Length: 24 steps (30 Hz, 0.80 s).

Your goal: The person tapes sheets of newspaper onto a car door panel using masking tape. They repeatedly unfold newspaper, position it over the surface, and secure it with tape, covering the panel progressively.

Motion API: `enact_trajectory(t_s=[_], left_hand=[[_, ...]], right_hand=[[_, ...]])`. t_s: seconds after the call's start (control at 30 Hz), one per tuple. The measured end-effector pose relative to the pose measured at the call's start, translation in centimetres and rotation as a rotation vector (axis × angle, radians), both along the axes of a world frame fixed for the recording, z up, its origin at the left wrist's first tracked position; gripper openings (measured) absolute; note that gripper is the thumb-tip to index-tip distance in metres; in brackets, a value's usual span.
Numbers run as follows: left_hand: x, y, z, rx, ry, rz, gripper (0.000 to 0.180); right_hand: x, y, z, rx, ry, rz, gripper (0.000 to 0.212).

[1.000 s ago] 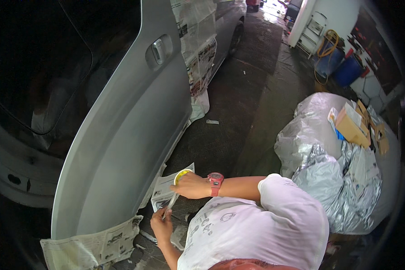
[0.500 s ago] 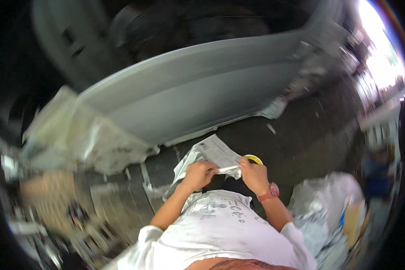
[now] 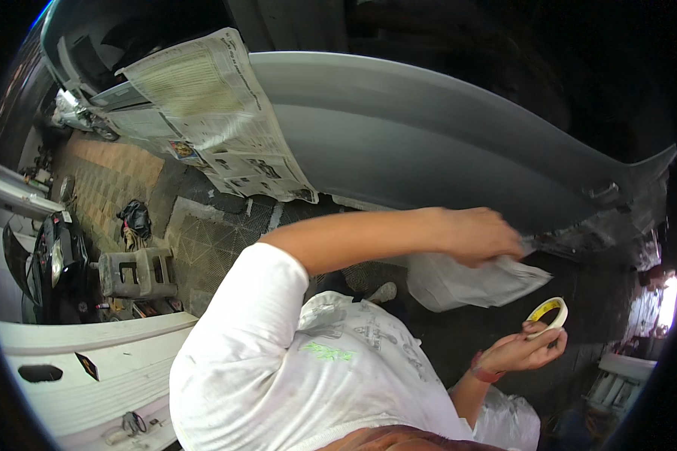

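Observation:
My left hand reaches across to the right, its fingers closed on a newspaper sheet that hangs beneath it, slightly blurred. Lower and further right, my right hand grips a roll of masking tape between thumb and fingers, with the ring tilted up. Beyond both hands stretches a grey car body panel. Newspaper covers the panel's left end and drapes down toward the floor. My left hand is near the panel's lower edge; whether it touches the panel I cannot tell.
A grey plastic stool and a black motorcycle fairing stand at the left. A long white slotted panel lies at the lower left. Crumpled clear plastic is by my right forearm. More wrapping hangs at the panel's right end.
Both hands were together on the newspaper sheet at my front. Now my left arm has swung right with the sheet, and my right hand has let the sheet go and holds the tape roll.

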State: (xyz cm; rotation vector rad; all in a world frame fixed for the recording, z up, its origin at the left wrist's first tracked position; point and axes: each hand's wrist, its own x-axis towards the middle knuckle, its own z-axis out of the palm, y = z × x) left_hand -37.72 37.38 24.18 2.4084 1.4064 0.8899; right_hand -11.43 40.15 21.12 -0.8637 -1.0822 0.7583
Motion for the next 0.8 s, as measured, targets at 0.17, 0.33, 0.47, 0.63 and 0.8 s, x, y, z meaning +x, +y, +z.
enact_trajectory(t_s=[0.17,0.33,0.47,0.63,0.8], left_hand=[[-0.3,9.1,13.0,0.399,-0.194,-0.077,0.043],[-13.5,7.0,28.8,0.484,-0.604,-0.121,0.058],[-21.2,-4.0,33.3,0.869,-1.094,0.468,0.054],[-38.4,-15.2,31.4,1.151,-1.215,0.143,0.038],[-47.7,-26.0,21.7,1.495,-1.377,0.484,0.039]], right_hand=[[-4.1,-4.4,-2.8,0.530,-0.146,0.437,0.038],[-7.9,-6.4,-4.2,0.364,-0.366,0.748,0.111],[-16.4,-5.7,-2.4,0.046,-0.250,0.826,0.117],[-26.7,-3.7,-0.4,-0.252,0.244,1.331,0.122],[-38.0,-10.5,8.7,-0.185,0.577,1.265,0.103]])
